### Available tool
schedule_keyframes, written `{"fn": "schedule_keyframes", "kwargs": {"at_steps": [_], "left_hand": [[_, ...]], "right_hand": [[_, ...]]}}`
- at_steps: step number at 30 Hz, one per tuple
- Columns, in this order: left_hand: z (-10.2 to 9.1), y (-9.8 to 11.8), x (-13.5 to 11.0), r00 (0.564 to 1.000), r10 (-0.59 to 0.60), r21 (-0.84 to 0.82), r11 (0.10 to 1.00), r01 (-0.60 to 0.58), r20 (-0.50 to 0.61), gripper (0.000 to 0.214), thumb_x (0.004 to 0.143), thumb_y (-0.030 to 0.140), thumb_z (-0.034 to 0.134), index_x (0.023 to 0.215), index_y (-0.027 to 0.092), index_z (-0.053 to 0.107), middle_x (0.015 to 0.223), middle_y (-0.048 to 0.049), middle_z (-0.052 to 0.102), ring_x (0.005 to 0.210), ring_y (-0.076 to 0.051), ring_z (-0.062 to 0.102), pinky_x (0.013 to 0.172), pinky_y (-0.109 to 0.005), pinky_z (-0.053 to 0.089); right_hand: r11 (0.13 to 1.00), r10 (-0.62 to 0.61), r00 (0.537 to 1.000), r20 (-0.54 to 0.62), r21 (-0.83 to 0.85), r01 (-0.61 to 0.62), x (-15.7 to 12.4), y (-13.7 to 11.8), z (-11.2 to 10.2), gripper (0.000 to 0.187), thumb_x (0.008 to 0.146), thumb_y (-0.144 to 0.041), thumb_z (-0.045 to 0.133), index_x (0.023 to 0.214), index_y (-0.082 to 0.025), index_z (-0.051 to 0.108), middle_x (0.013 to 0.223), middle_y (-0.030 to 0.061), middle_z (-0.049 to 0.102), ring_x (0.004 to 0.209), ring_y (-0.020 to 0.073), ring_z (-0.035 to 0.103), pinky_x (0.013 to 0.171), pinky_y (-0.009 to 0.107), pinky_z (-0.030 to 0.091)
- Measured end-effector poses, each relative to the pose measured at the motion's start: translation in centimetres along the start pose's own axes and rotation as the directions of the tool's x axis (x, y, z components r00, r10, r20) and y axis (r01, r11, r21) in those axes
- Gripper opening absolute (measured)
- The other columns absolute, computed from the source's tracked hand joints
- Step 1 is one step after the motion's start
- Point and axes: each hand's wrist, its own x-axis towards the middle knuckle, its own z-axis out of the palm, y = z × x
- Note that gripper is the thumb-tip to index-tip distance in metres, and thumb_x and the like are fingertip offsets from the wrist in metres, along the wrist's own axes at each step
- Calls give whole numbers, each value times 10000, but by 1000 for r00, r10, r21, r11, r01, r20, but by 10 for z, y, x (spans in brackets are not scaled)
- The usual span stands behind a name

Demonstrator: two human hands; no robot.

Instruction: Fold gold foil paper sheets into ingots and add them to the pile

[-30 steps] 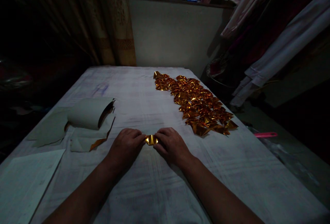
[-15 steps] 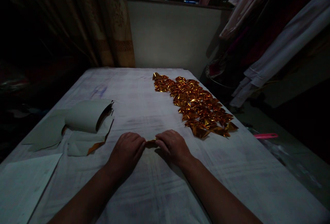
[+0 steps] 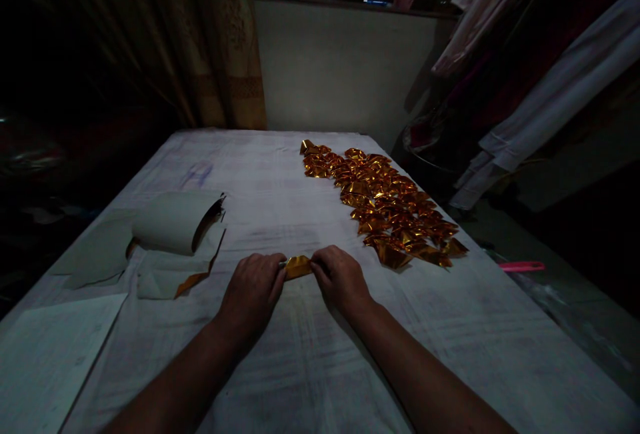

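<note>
Both my hands rest on the white cloth-covered table (image 3: 310,367) near its middle. My left hand (image 3: 253,291) and my right hand (image 3: 341,279) pinch the two ends of one small gold foil piece (image 3: 298,266) held between them, fingers closed on it. A long heap of folded gold foil pieces (image 3: 385,204) lies just right of my right hand, running toward the table's far end.
A curled roll of foil sheet (image 3: 173,221), white side out, lies left of my hands with cut sheets (image 3: 165,274) under it. A pale flat sheet (image 3: 45,361) sits at the near left corner. Hanging clothes (image 3: 525,87) and a pink object (image 3: 520,266) are off the right edge.
The gold foil piece, nearly hidden between my fingers half a second ago, now shows wider between my hands. Both hands stay in the same spot.
</note>
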Motion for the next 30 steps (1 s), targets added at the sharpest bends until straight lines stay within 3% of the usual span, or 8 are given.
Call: {"fn": "schedule_keyframes", "kwargs": {"at_steps": [5,12,15,19,22,30], "left_hand": [[-3,1,1,997,-17,4,1000,16,70,182,991,241,489,1077,188,641,942,-67,685,868,-253,601,800,-398,450],[-6,3,2,993,-25,-36,999,30,115,255,993,292,516,1159,306,710,898,-39,638,829,-211,548,748,-353,423],[-7,4,3,992,-10,-16,1000,12,122,260,981,257,536,1159,299,721,888,-45,633,822,-217,535,743,-360,423],[-7,4,3,993,-13,-18,1000,15,115,229,972,263,566,1128,278,733,881,-48,634,824,-220,535,753,-366,424],[-7,4,3,993,-12,-18,1000,15,122,204,971,265,572,1084,268,743,882,-48,640,827,-218,541,756,-364,425],[-10,4,2,990,18,22,1000,-21,140,231,972,228,562,1121,268,734,950,-65,689,858,-239,598,768,-395,473]], "right_hand": [[1000,-11,1000,1,-22,11,-1,1,4,102,914,-135,598,880,-211,658,872,39,656,839,195,603,750,286,432],[998,-23,999,24,-53,25,-3,1,2,189,955,-140,532,949,-215,705,924,61,673,874,205,612,773,306,466],[991,-73,997,40,-109,77,-5,-7,-1,261,970,-186,529,1176,-205,689,1174,114,693,1099,257,605,923,390,474],[961,-197,958,206,-151,230,-11,-21,-4,495,1003,-342,515,1465,-165,492,1524,134,491,1459,313,348,1184,572,251],[963,-140,940,310,-179,202,-16,-24,-7,579,1015,-425,489,1519,-150,416,1593,128,384,1503,320,274,1216,612,157],[960,35,942,333,-275,61,-27,-6,-25,597,1025,-472,443,1546,-185,384,1624,104,300,1521,336,223,1214,626,148]]}}
